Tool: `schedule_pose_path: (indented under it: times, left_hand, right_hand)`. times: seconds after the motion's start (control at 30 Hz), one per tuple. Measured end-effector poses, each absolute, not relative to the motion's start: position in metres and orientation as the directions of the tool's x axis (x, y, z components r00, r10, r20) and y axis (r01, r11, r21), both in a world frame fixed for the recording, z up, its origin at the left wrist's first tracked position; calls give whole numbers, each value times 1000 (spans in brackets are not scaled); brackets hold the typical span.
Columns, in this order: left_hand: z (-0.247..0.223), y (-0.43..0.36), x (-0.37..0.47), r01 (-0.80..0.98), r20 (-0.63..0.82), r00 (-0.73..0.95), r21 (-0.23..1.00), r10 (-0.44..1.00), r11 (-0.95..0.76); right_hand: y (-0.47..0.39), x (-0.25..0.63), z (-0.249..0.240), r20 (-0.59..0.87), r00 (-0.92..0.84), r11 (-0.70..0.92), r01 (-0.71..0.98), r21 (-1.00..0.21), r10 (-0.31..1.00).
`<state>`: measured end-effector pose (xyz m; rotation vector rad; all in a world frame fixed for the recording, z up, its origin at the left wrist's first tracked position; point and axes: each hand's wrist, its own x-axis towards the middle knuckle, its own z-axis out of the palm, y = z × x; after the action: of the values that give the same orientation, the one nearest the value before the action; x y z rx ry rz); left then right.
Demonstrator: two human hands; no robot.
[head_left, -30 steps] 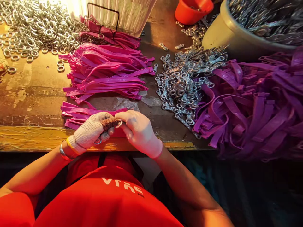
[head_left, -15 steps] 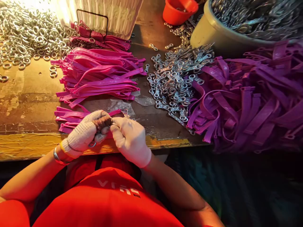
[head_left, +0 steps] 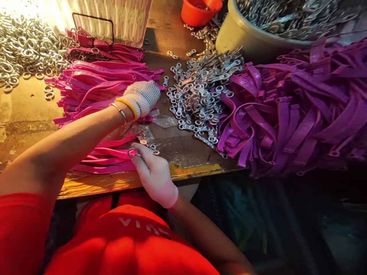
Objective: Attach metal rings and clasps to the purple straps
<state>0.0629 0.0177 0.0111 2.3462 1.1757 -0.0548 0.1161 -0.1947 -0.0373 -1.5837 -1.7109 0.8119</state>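
Observation:
My left hand (head_left: 145,95), in a dotted white glove, is over the right end of the pile of pink straps (head_left: 100,80); its fingers are hidden beneath the back of the hand. Near the table's front edge, my right hand (head_left: 153,168), in a plain white glove, pinches a dark metal ring (head_left: 132,152) between thumb and forefinger. Several pink straps (head_left: 114,153) lie to the left of that hand. Small metal links (head_left: 155,150) lie just above its knuckles.
Silver rings (head_left: 28,46) are heaped at the far left. Metal links (head_left: 197,95) are piled right of centre, beside purple straps (head_left: 292,114). A large tub (head_left: 222,34) of metal parts and a red bowl (head_left: 197,16) stand behind. A ribbed clear container (head_left: 129,23) is at the back.
My left hand has left my right hand and reached forward to the pink pile. The ring now shows in my right hand's pinch. The view has shifted slightly.

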Motion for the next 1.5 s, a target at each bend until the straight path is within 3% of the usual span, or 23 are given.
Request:
schedule_pose_path:
  times: [0.1,0.2,0.3,0.33,0.43,0.53,0.67,0.8,0.9,1.03,1.1,1.23,1.33,1.4,1.5]
  left_hand:
    - [9,17,61,800,-66,537,356,841,-483]
    - [20,-2,32,728,-23,566,482,824,-487]
    - [32,-37,-9,519,-171,555,836,814,-179]
    - [34,-51,-21,438,-231,566,898,792,-51]
    - [31,-90,-48,333,-368,520,918,771,214]
    - [25,-116,-59,345,-450,419,882,789,320]
    - [25,-134,-64,364,-406,373,891,834,271]
    - [25,-145,-68,409,-385,434,890,814,202]
    - [18,-149,-67,474,-332,466,876,820,85]
    - [3,-147,-67,569,-108,518,784,849,-247]
    - [-6,-143,-70,560,-102,575,772,812,-299]
    - [-20,-137,-76,565,-216,664,772,716,-292]
    - [-22,-139,-76,631,-219,654,685,724,-363]
    - [-21,-143,-75,635,-190,620,692,761,-344]
    - [-18,-150,-74,521,-249,532,850,809,-80]
  right_hand:
    - [-195,123,-42,77,-65,100,556,-825,995]
    - [-191,133,-40,167,-98,193,514,-836,981]
    - [-182,142,-32,268,-105,285,471,-835,958]
    - [-179,142,-29,295,-111,312,466,-828,949]
    - [-171,138,-20,353,-171,386,554,-738,920]
    - [-168,125,-14,343,-259,408,767,-496,903]
    - [-175,110,-9,371,-338,415,898,-149,865]
    - [-180,109,-10,398,-379,417,909,-10,835]
    - [-179,113,-16,409,-430,466,884,12,805]
    - [-176,115,-30,505,-423,479,878,23,752]
    - [-177,114,-38,561,-407,467,884,42,720]
    - [-181,110,-50,589,-435,465,878,111,681]
    - [-182,109,-53,572,-446,480,871,101,689]
    - [-182,109,-48,519,-409,461,887,32,751]
    - [-180,109,-30,329,-341,401,906,-134,881]
